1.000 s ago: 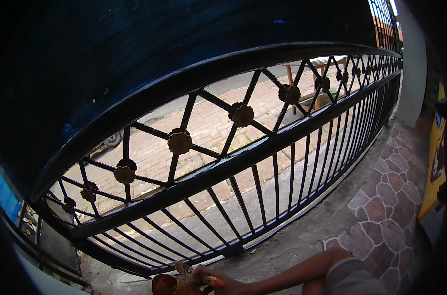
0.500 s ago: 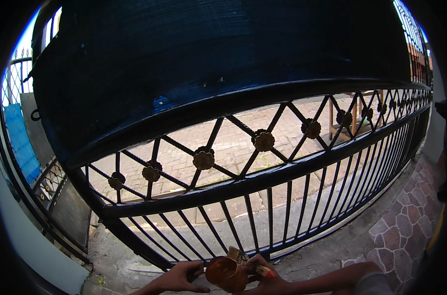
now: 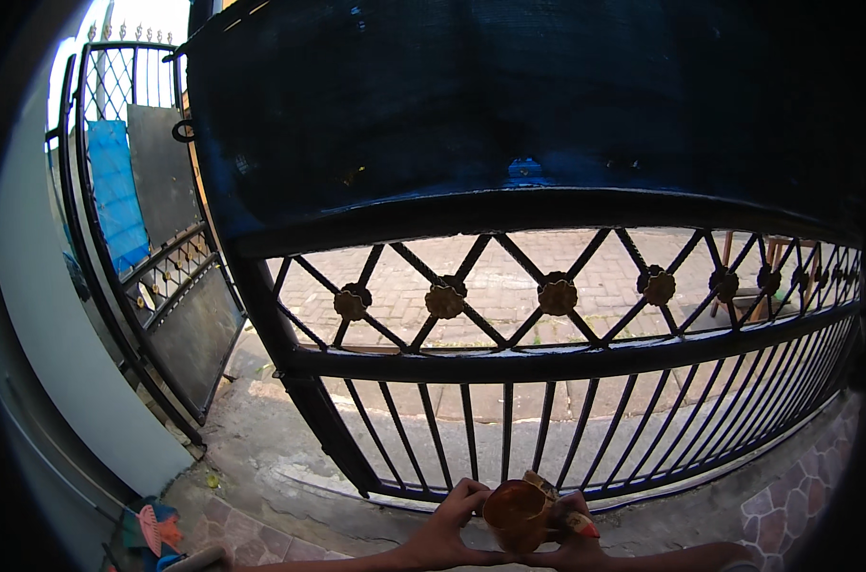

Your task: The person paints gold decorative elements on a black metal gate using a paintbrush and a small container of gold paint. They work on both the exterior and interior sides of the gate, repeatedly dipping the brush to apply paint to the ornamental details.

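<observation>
At the foot of the black iron gate (image 3: 566, 362), our hands now meet: left hand (image 3: 449, 529) and right hand (image 3: 574, 534) both clasp the brown round container (image 3: 515, 513), where moments earlier only one reached it.

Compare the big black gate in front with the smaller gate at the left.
The big black gate fills the view, and its upper half is a solid dark panel; the smaller gate stands further back at the left, with a blue sheet over part of it. The big gate's lower part is open bars; the smaller gate's lower part is a solid panel. Both carry a diamond lattice band with round brass-coloured rosettes.
</observation>
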Action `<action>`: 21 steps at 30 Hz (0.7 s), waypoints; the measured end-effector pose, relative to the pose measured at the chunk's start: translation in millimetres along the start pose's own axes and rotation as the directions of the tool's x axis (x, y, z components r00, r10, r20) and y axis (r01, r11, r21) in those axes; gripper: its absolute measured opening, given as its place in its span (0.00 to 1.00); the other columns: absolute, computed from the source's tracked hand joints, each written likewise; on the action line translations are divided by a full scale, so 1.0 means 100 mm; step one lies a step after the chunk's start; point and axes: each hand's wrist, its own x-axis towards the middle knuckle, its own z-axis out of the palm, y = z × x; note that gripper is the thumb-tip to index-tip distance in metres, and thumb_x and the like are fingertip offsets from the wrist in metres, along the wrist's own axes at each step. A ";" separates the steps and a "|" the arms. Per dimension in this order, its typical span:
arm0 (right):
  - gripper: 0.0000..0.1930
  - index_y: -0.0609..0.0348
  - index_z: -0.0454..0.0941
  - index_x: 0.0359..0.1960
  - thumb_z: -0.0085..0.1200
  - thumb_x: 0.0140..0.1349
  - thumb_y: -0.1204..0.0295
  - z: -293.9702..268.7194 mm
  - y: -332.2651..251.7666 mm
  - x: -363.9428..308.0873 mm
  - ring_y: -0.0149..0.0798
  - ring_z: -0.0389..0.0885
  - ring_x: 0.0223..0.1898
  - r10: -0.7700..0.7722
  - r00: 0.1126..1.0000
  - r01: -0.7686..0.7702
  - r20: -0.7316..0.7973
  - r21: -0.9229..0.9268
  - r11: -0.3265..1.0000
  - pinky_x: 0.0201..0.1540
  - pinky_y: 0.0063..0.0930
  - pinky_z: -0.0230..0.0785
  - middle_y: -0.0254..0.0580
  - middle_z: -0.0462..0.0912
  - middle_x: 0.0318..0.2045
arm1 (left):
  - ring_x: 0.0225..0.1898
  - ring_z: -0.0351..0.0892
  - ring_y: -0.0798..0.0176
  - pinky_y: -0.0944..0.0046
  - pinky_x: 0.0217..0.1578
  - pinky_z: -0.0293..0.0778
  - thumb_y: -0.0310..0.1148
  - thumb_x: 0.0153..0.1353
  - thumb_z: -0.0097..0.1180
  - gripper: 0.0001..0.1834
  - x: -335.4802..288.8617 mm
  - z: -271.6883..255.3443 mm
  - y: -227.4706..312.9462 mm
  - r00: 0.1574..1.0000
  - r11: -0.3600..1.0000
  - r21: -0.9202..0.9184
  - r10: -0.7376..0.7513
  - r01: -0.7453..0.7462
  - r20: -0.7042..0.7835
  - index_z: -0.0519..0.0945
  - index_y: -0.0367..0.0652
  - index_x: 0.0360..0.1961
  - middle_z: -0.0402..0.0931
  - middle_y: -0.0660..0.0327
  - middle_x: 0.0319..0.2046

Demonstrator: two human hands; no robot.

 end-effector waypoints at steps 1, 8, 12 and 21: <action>0.40 0.54 0.58 0.50 0.81 0.43 0.75 0.01 0.01 0.01 0.37 0.85 0.49 -0.003 1.000 0.004 -0.017 0.044 0.999 0.47 0.31 0.85 0.36 0.72 0.45 | 0.41 0.67 0.65 0.64 0.35 0.63 0.45 0.42 0.81 0.42 -0.01 0.01 -0.01 0.994 0.996 0.040 0.084 -0.081 -0.072 0.77 0.42 0.59 0.68 0.61 0.40; 0.39 0.56 0.59 0.53 0.80 0.46 0.73 0.09 0.03 0.11 0.37 0.84 0.48 -0.065 0.997 0.072 0.037 -0.231 0.970 0.48 0.28 0.85 0.40 0.74 0.48 | 0.51 0.72 0.53 0.54 0.53 0.69 0.50 0.42 0.81 0.42 0.03 0.03 0.00 0.989 0.997 0.046 0.071 -0.066 -0.130 0.79 0.41 0.57 0.70 0.54 0.47; 0.28 0.59 0.69 0.49 0.76 0.52 0.72 0.13 -0.01 0.17 0.37 0.87 0.40 -0.216 0.976 0.215 0.013 -0.139 0.967 0.41 0.29 0.83 0.42 0.81 0.43 | 0.53 0.73 0.52 0.53 0.54 0.70 0.48 0.43 0.81 0.37 0.00 -0.04 -0.01 0.984 0.997 0.057 0.062 -0.053 -0.165 0.81 0.40 0.53 0.73 0.53 0.48; 0.27 0.51 0.53 0.48 0.66 0.63 0.71 -0.26 -0.10 0.22 0.44 0.86 0.50 0.022 0.991 -0.005 0.133 -0.128 0.992 0.45 0.32 0.85 0.58 0.83 0.51 | 0.55 0.80 0.57 0.56 0.56 0.76 0.44 0.45 0.82 0.41 -0.07 -0.21 -0.20 0.956 0.995 -0.084 -0.079 0.058 -0.281 0.76 0.41 0.58 0.78 0.56 0.52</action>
